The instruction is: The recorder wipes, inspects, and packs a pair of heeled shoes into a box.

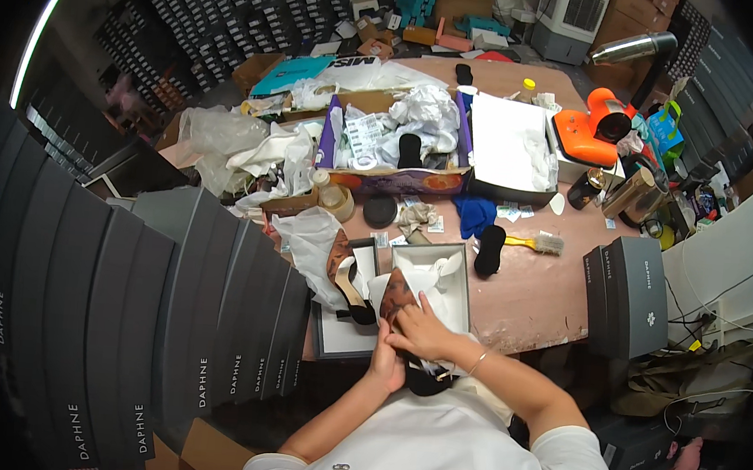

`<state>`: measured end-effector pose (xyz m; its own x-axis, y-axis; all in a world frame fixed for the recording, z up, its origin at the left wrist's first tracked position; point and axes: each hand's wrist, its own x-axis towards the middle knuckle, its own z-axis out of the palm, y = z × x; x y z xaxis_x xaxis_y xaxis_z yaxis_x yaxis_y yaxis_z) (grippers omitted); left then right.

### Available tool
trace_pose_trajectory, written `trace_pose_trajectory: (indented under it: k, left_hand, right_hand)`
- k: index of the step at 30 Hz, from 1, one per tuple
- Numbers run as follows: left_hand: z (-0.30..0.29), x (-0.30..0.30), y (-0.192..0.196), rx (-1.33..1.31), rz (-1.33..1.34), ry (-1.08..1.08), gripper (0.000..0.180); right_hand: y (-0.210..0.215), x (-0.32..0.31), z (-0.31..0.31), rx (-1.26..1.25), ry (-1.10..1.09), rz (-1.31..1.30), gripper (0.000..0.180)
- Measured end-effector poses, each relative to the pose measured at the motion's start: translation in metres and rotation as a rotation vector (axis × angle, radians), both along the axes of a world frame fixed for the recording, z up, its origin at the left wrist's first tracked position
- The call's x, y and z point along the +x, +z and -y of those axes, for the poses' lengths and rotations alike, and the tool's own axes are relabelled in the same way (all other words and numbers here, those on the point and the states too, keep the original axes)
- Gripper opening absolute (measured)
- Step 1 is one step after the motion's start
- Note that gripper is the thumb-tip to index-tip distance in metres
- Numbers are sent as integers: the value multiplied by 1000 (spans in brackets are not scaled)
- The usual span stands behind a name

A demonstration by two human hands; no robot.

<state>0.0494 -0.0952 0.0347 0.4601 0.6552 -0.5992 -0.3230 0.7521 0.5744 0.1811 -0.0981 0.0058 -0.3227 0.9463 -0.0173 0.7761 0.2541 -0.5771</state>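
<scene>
Shoe in hand: the dark heeled shoe (396,296) sits between your two hands in front of your body, its brown-patterned toe pointing away over the open boxes and its black heel end close to your shirt.
Left grip: your left hand (388,364) is closed on the shoe's near side, thumb pointing up; the fingers beneath are hidden.
Right grip: your right hand (426,333) lies across the upper from the other side, fingertips bent onto it and one finger reaching forward; you cannot tell from here whether they pinch or only press.
Handling: your left hand is best kept as the steady cradle, leaving the right to work lightly; firm pressure could crease the upper, and the heel is probably the part likeliest to knock a box edge.
White tissue: the tissue (426,275) around the toe seems easy to tear or trap, so ease it aside rather than pull.
Other shoe: the second shoe (349,292) lies to the left, just beyond your left hand, in the left box part (334,340) with wrapping beside it.
Right box part: the white-lined tray (453,300) stands past your right hand.
Worktop: a black pad (489,252) and a yellow-handled brush (546,244) rest on the worktop (534,298), clear of both hands.
</scene>
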Motion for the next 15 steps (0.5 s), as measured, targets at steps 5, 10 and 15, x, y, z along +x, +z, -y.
trace_pose_trajectory:
  k: [5,10,15]
  left_hand:
    - [-3,-13,16,-26,16,-10,74]
    - [-59,-24,-2,124,149,-146,54]
    - [-73,-14,-35,100,-74,-120,36]
  right_hand:
    - [-6,-31,-19,-87,-158,-299,57]
    - [21,-22,-6,-248,-126,-427,60]
    - [15,-54,13,-154,-314,-391,64]
